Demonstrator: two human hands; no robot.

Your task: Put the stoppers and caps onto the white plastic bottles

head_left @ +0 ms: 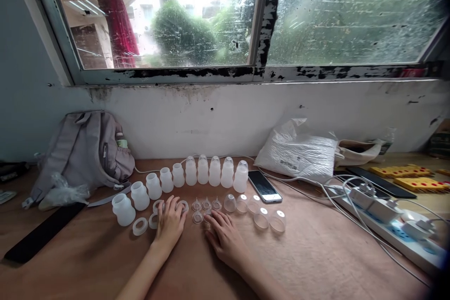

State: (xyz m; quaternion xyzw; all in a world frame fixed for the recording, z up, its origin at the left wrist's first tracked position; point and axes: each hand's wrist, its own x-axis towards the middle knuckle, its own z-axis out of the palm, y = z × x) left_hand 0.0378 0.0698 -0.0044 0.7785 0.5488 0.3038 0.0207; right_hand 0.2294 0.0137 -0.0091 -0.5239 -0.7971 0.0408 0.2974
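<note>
My left hand (171,222) lies flat on the brown table, fingers spread, its fingertips among several white plastic rings (140,226). My right hand (224,236) rests palm down beside it, fingertips touching small clear nipple-like pieces (206,205). Neither hand grips anything. Behind the hands runs a curved row of translucent white baby bottles (203,170), some with caps on, others open such as one at the left end (123,209). Several clear dome caps (261,219) lie to the right of my right hand.
A smartphone (265,186) lies right of the bottles. A grey backpack (84,150) leans on the wall at left, a white plastic bag (298,152) at right. Power strips with cables (386,218), another phone and yellow boards (415,178) fill the right side.
</note>
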